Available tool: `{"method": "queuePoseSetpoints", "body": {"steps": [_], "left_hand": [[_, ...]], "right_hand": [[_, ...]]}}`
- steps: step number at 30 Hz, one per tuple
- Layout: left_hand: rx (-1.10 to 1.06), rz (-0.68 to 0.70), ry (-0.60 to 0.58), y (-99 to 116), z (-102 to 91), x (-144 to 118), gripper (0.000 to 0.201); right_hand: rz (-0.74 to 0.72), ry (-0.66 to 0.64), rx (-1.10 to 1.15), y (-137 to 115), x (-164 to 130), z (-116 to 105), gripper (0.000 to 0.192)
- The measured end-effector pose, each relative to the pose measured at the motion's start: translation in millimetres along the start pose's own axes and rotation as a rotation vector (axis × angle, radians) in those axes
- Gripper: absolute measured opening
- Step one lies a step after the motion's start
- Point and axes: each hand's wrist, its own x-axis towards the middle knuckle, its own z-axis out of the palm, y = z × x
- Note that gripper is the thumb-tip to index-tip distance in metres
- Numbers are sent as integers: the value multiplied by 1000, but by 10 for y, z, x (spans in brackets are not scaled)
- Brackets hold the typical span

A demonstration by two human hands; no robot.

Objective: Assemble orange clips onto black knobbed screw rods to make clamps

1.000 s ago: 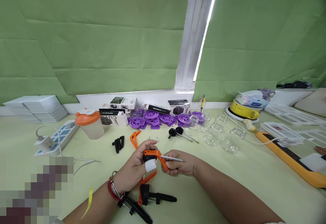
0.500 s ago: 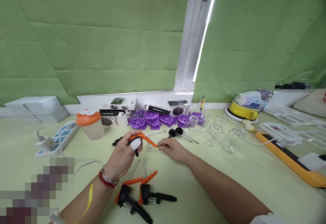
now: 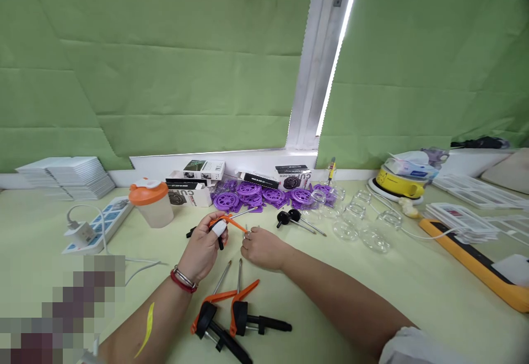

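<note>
My left hand [image 3: 202,245] pinches the orange-and-black plastic clamp piece [image 3: 225,223] above the pale green tabletop [image 3: 372,287], lever outward for access. My right hand [image 3: 260,247] rests curled beside it, probably pinching a small metal part, too small to confirm.

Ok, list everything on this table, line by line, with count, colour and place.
clamp part: one, orange and black, in left hand
finished clamps: two, orange and black, near edge
purple discs: a pile, by the far wall
boxes: several, white and black, by the wall
shaker cup: one, orange lid, far left
power strip: one, white, left
glass jars: several, clear, right
black knobs: two, centre
left hand: grips clamp part
right hand: fingers curled, on the table, beside the clamp part
</note>
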Motion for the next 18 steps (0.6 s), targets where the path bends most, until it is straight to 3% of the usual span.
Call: {"method": "queuePoseSetpoints", "body": {"steps": [8,18], "left_hand": [[10,-24,-20,-13,9,-13,34],[8,-41,-39,-62,1,0,35]], "right_hand": [[-159,32,-51,-12,22,-23,20],[-172,72,-74,-17,-36,6,22]]}}
